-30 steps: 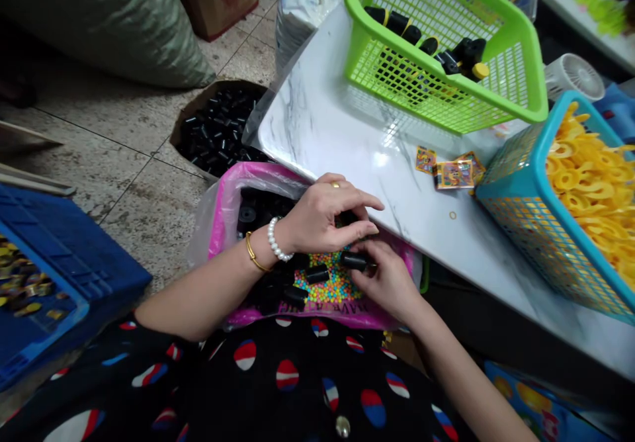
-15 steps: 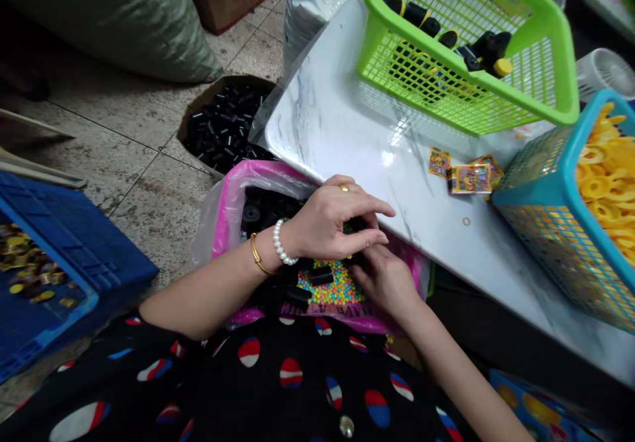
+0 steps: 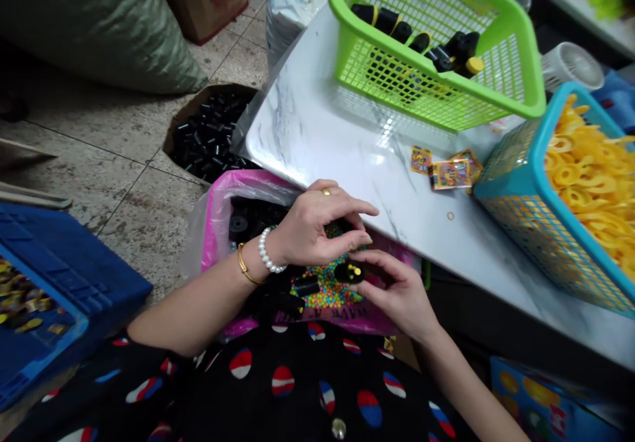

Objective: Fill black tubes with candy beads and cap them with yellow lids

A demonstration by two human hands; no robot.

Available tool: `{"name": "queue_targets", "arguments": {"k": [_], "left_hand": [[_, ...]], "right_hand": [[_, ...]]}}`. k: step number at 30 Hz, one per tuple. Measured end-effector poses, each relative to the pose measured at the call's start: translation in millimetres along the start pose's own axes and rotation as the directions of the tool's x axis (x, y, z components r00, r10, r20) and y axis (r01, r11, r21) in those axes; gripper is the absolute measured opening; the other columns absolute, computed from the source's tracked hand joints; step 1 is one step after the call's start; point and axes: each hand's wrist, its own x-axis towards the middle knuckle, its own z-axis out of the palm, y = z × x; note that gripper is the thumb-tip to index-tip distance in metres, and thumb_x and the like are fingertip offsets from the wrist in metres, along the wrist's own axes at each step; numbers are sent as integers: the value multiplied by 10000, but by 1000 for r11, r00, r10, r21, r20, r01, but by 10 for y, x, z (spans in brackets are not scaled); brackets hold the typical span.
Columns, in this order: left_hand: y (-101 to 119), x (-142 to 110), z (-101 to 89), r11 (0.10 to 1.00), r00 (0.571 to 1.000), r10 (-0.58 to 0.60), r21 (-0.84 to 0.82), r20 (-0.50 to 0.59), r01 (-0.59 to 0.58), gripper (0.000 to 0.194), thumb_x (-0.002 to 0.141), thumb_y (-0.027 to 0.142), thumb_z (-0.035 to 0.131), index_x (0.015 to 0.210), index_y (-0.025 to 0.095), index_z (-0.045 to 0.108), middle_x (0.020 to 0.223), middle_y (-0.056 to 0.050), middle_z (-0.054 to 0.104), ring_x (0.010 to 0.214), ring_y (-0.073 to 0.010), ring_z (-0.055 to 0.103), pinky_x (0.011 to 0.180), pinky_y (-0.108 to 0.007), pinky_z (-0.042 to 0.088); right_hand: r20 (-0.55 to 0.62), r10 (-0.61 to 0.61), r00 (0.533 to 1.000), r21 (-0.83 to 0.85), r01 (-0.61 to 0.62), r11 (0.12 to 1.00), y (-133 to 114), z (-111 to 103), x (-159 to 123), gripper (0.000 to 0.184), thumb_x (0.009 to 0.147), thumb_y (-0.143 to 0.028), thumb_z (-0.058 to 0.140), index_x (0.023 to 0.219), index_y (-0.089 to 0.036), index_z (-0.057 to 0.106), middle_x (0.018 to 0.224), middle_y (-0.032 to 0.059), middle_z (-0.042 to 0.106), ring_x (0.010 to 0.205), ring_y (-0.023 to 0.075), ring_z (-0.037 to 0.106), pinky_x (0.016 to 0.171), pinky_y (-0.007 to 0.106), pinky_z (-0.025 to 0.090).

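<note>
My left hand (image 3: 317, 223), with a pearl bracelet and a ring, hovers palm down over the pink tub (image 3: 212, 220). Its thumb and forefinger are stretched out and apart, with nothing visible between them; the other fingertips are partly hidden. Just to its right, my right hand (image 3: 397, 290) grips a small black tube (image 3: 342, 272) between thumb and fingers, its mouth showing a few yellow candy balls. Below lie small multicoloured candy balls (image 3: 330, 296) in the plastic-lined tub. One black tube (image 3: 306, 286) rests on them, and more dark pieces fill the tub's left side.
The white marbled table (image 3: 317, 118) borders the tub. On it stand a green basket (image 3: 436, 114) with black-and-yellow pieces, a blue basket (image 3: 536, 157) of yellow plastic parts, and small printed packets (image 3: 450, 174). A box of black tubes (image 3: 208, 137) and a blue crate (image 3: 99, 257) sit left.
My right hand has drawn slightly away from my left, bringing the black tube with yellow balls into sight. My left thumb and forefinger stay stretched out. The whole view has shifted slightly.
</note>
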Motion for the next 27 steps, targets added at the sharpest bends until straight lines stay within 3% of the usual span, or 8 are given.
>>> {"name": "queue_targets", "arguments": {"k": [5,10,12,15,18,21,24,27], "left_hand": [[-24,0,11,999,1000,14,42,7,-14,257,807,227,638,1064,215,636,760,12,744,739,-149,671,910,-372,414],[-40,-9,7,999,999,23,47,34,-25,264,822,249,633,1084,222,634,775,7,746,743,-147,672,902,-367,418],[-38,-10,7,998,999,15,56,36,-17,265,824,254,633,1087,227,634,773,8,746,740,-147,670,903,-369,417],[-33,-8,14,998,1000,10,63,28,-12,251,821,259,637,1071,237,639,758,16,745,728,-148,663,913,-374,416],[-37,-9,23,998,1000,17,62,24,-18,254,815,246,646,1068,234,639,763,18,748,727,-147,663,914,-371,416],[-52,-14,25,998,999,16,57,31,-18,246,822,242,637,1068,231,640,784,18,751,759,-145,677,917,-363,417],[-62,-20,20,999,999,20,44,36,-22,240,824,244,635,1063,230,641,781,17,749,786,-147,686,917,-360,417],[-57,-19,11,999,999,27,41,43,-29,262,813,244,643,1074,228,637,770,16,744,781,-152,681,908,-365,415]], "right_hand": [[-49,-35,998,80,39,996,-47,-20,-33,295,810,-153,648,1087,-251,622,1132,40,661,1115,207,600,1017,411,458],[-86,-183,979,-204,162,965,95,11,-14,331,828,-127,576,1142,-229,582,1128,58,654,1080,210,610,955,384,489],[3,-203,979,-443,183,878,188,36,7,319,830,-103,557,1136,-188,587,1099,91,655,1033,229,617,902,384,499],[132,-173,976,-737,214,641,285,135,47,226,858,-112,541,1064,-138,631,1020,142,660,931,276,608,804,420,491],[242,-203,949,-786,314,532,293,260,82,183,882,-136,531,1015,-131,656,962,152,663,895,295,580,793,445,469],[255,-240,937,-664,350,661,250,291,89,178,846,-129,573,1008,-142,646,943,125,665,934,287,569,839,432,464],[160,-233,959,-440,281,853,203,188,48,237,804,-98,602,1029,-170,615,969,81,672,959,241,591,867,388,471],[39,-188,981,-203,192,960,162,54,-33,277,812,-124,630,1071,-217,597,1027,41,680,982,197,624,878,344,488]]}}
